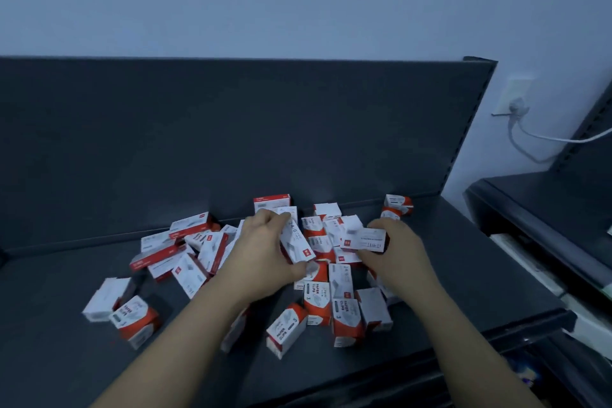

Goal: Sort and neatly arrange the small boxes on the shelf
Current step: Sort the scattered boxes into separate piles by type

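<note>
Your left hand [265, 252] grips a 24/6 box [297, 242], your right hand [395, 253] holds a second box [364, 238], both over the pile [319, 296] on the shelf [66, 368]: lift carelessly and leaning neighbours may slide, nudging strays [284, 329] in front of the pile off the edge.

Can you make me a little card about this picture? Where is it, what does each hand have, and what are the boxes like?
place: dark shelf against a pale wall
left hand: holds a 24/6 box
right hand: holds a white box
pile: red-and-white boxes, jumbled, not yet in rows
readable print: paper clips box, near the front
off to the right: plug in a wall socket
</note>
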